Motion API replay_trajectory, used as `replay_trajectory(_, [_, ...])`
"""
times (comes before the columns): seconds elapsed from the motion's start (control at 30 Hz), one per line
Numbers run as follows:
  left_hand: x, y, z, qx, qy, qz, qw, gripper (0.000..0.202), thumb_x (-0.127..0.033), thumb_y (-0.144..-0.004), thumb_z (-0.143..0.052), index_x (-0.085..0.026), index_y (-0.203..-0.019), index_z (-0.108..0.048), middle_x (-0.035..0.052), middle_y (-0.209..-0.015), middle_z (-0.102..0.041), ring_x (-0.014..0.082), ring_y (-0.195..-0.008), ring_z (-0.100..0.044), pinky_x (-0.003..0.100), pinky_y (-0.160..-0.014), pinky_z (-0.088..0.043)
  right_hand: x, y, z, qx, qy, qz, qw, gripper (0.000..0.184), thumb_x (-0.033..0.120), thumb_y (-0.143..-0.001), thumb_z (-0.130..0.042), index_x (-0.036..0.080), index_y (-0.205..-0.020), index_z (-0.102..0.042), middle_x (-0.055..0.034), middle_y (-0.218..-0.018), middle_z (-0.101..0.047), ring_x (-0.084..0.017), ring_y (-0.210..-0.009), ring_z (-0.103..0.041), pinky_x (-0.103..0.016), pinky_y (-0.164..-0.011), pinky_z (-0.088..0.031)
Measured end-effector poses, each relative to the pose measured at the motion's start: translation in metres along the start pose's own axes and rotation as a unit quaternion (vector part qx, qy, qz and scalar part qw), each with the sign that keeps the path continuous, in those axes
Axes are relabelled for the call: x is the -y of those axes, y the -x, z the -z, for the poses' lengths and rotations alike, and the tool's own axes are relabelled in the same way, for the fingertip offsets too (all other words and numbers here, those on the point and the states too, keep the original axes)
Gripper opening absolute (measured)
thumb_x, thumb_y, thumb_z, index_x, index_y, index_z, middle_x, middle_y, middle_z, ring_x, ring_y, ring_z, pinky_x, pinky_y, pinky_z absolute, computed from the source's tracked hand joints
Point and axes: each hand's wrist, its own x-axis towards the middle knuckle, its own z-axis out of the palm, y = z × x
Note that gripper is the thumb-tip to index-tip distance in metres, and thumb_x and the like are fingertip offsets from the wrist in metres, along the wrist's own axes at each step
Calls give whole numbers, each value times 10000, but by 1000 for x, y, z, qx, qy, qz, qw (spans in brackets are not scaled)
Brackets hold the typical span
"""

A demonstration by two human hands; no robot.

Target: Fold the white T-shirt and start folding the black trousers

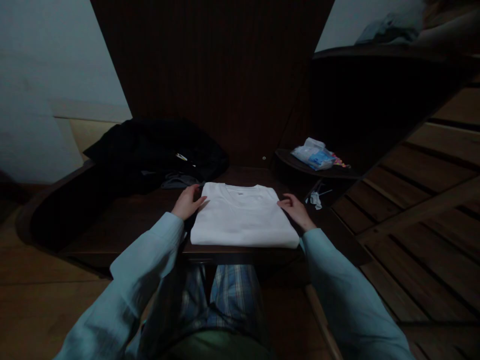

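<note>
A white T-shirt [245,215], folded into a neat rectangle, lies on the dark wooden bench [123,225] with its neckline toward the back. At its left edge is my left hand [186,202], the thumb on top of the cloth and the other fingers at the side, partly hidden. My right hand [297,210] has the opposite edge, its bent fingertips on the fabric and its thumb out of sight. Both hands appear to grip the shirt by its sides.
Dark clothing [161,145] is heaped at the back left of the bench. On the right, a small rounded shelf [290,161] bears a blue-and-white plastic packet [315,154], with crumpled white paper [316,200] below. Wooden slats [412,210] rise along the right side.
</note>
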Motion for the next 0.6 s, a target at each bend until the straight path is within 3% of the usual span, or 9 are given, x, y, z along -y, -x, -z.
replay_trajectory(0.07, [-14,10,12,36,-43,-63,996,511,-422,-747,-490,-96,-1139,-473,151,-1145,-546,249,-1080,-500,383,-927,-389,12,9,8,13,62,31,998,429,352,-626,-617,151,-1000,-558,-54,-812,-641,-189,-776,-602,-353,-750,-458])
replay_trajectory(0.17, [-52,27,18,102,-116,-151,976,486,-423,-791,-449,-124,-1174,-477,135,-1268,-478,254,-1195,-405,393,-986,-335,41,30,4,50,138,137,980,441,373,-703,-567,154,-1085,-547,-111,-1075,-603,-219,-984,-563,-375,-874,-424])
replay_trajectory(0.23, [-82,39,11,123,-163,-181,962,472,-380,-825,-410,-110,-1210,-452,141,-1324,-422,260,-1241,-348,405,-1007,-305,62,48,-12,66,196,212,955,473,385,-740,-538,136,-1142,-526,-129,-1186,-546,-235,-1093,-500,-383,-946,-376])
replay_trajectory(0.33, [-116,55,-12,153,-214,-165,951,463,-317,-840,-389,-53,-1216,-445,180,-1337,-394,288,-1246,-335,425,-997,-307,81,76,-48,105,268,275,917,462,334,-788,-478,104,-1188,-499,-138,-1260,-492,-243,-1184,-420,-389,-994,-328])
replay_trajectory(0.47, [-119,77,-42,132,-233,-139,953,434,-226,-826,-389,-41,-1213,-451,177,-1318,-421,277,-1232,-361,414,-983,-319,74,104,-82,87,318,267,906,442,255,-818,-407,80,-1219,-473,-136,-1276,-480,-237,-1194,-413,-385,-988,-325])
replay_trajectory(0.6, [-104,95,-56,86,-224,-152,959,441,-242,-846,-348,-39,-1225,-444,169,-1322,-420,257,-1247,-344,410,-1005,-291,54,122,-92,45,344,257,902,431,258,-838,-378,62,-1207,-484,-149,-1258,-496,-251,-1190,-416,-413,-988,-298])
